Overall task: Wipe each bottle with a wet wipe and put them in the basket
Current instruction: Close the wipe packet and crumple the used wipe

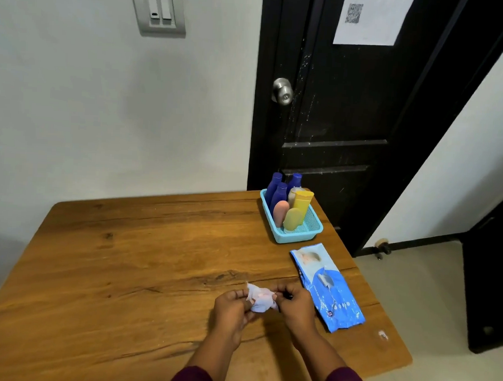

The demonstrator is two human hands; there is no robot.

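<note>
From my head camera, I hold the crumpled white wet wipe (260, 300) between both hands, above the near middle of the brown wooden table (124, 256). My left hand (231, 308) pinches its left side with curled fingers, and my right hand (296, 305) pinches its right side the same way. The wipe looks limp, light and damp. It will bunch rather than keep a shape, so I judge its edges are the place to take it if I want it spread flat.

The turquoise plastic mesh basket (297, 236) stands at the far right of the table. In it I count three dark blue bottles (279, 194), one tall yellow bottle (302, 201), one rounded peach bottle (280, 212), one rounded yellow-green bottle (292, 218) and what seems to be one pale bottle (293, 193) half hidden behind them, so about seven. They look like smooth, light plastic, probably slippery once wet, and best gripped round the body. I see no bottle outside the basket. One blue soft pack of wipes (327, 284) lies just right of my right hand.
</note>
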